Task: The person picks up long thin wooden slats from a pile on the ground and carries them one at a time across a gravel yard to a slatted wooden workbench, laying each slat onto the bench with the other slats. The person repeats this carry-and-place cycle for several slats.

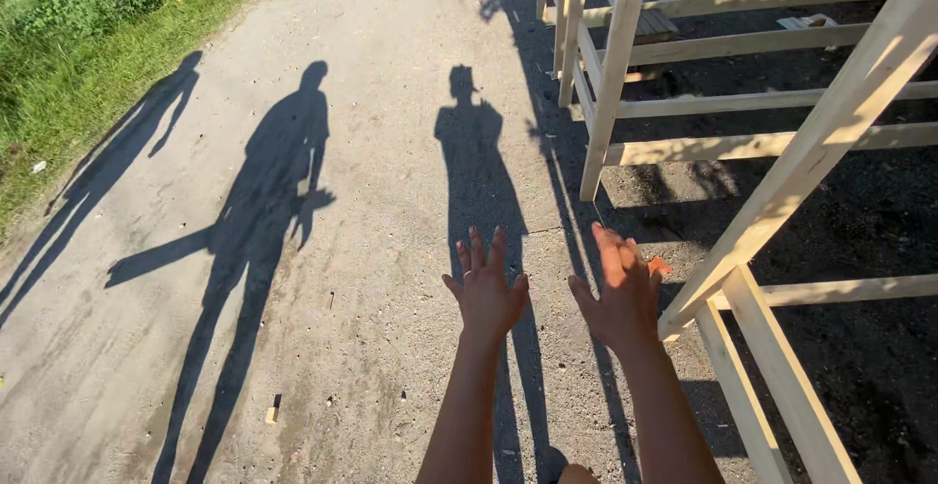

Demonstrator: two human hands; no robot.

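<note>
Head view: a pale sandy gravel path (391, 74) carries long dark human shadows (264, 210). A pale bare-timber lattice frame (782, 181) stands right, its slanted beam just beside the right hand (623, 294). Left hand (486, 289) hovers nearby; both spread wide, empty.

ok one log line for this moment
left hand open, empty, raised | right hand open, empty, near wooden frame | gravel path below | shadows of people on it
</note>
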